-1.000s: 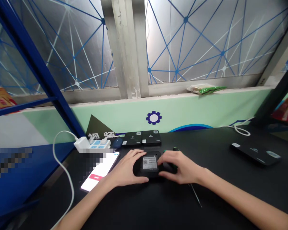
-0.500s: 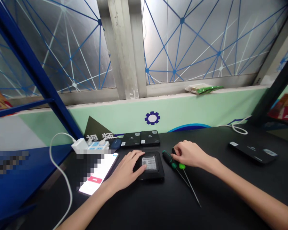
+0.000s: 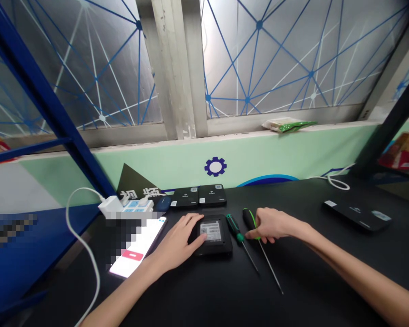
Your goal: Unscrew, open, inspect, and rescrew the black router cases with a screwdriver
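My left hand (image 3: 182, 236) lies with its fingers stretched over the left side of a black square box (image 3: 227, 236), its thumb touching the edge of a white printed label (image 3: 210, 231). To the right of the box, a dark-green-handled screwdriver (image 3: 236, 228) rests on the table, its shaft pointing toward me. My right hand (image 3: 271, 223) has its fingers curled around the lower handle of a second screwdriver, black and bright green (image 3: 249, 218), with the thumb on the left side. That tool's long shaft slants toward me along the tabletop.
Two flat black boxes (image 3: 184, 198) stand at the back beside a white power strip (image 3: 138, 208). A lit phone (image 3: 146, 245) lies left of my left hand, near a white cable (image 3: 94, 263). Another black box (image 3: 357, 215) sits far right.
My right hand has shifted toward me, down the bright-green screwdriver's handle. The two screwdrivers, crossed before, now lie apart side by side. My left hand keeps its place on the box.
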